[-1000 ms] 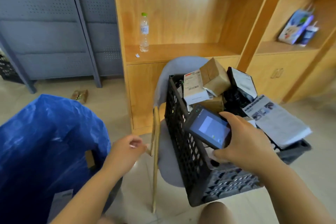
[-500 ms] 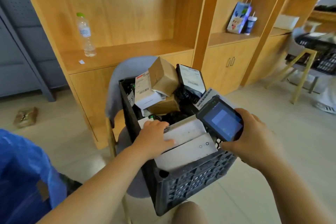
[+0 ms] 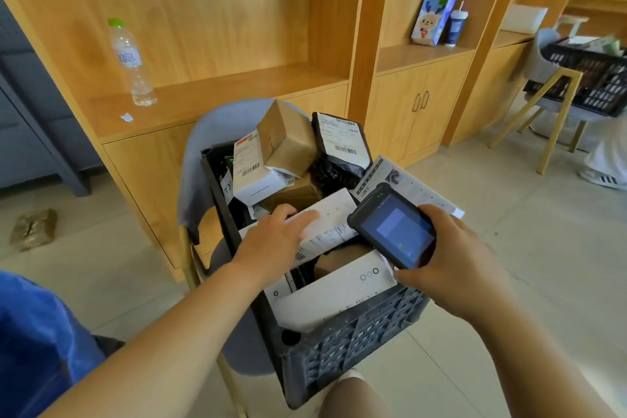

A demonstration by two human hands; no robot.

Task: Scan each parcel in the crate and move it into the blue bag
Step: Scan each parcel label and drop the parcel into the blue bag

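In the head view, a black crate [image 3: 356,339] sits on a grey chair [image 3: 217,132] at the centre of the frame, filled with parcels. The left hand [image 3: 274,241] rests on a flat white parcel [image 3: 334,224] in the middle of the crate, fingers fairly straight across its top and the thumb hidden. The right hand [image 3: 454,268] grips a dark handheld scanner [image 3: 393,231] just right of that parcel, above the crate's right rim, with its screen lit. A brown box [image 3: 288,137] and a black mailer [image 3: 339,139] stand at the crate's far end. Part of the blue bag [image 3: 37,343] shows at the lower left. A water bottle [image 3: 130,61] stands on the wooden shelf [image 3: 210,92] at the upper left.
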